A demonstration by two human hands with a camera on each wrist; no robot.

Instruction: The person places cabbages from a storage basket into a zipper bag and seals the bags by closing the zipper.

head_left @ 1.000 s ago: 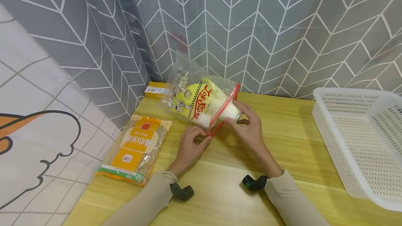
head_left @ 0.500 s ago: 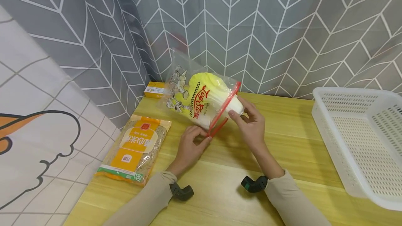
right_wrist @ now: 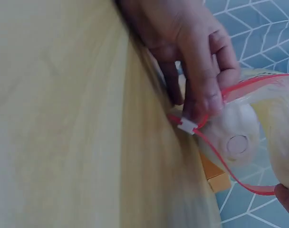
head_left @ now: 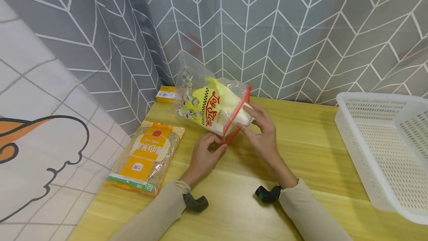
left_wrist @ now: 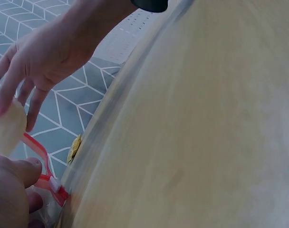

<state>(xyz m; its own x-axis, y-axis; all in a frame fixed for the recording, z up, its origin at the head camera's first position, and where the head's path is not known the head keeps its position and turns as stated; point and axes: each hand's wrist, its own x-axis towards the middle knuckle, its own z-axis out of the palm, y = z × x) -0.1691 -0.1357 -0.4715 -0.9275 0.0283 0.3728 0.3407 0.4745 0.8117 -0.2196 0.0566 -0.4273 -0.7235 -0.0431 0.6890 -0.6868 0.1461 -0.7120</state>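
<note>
A clear zip bag (head_left: 212, 108) with red "Toy Story" print and a red zip edge lies tilted at the table's back, its mouth facing right. Through the plastic shows a yellow-and-white napa cabbage (head_left: 230, 97). My right hand (head_left: 264, 133) grips its white stem end at the mouth. With thumb and fingers, my left hand (head_left: 205, 153) pinches the lower corner of the red zip edge. In the right wrist view, a second pale round stem end (right_wrist: 237, 140) sits inside the bag, beside the held cabbage (right_wrist: 283, 128). A white slider (right_wrist: 187, 126) is near my left fingertips.
An orange-and-clear noodle packet (head_left: 147, 159) lies on the wooden table (head_left: 234, 203) at left. Behind it stands a small yellow box (head_left: 165, 95). A white perforated basket (head_left: 354, 166) is at right. A grey patterned curtain (head_left: 267, 29) hangs behind.
The cabbage was first raised and turned in the bag mouth, then dropped lower and slid slightly left into the bag. My right hand moved with it; my left hand kept its hold.
</note>
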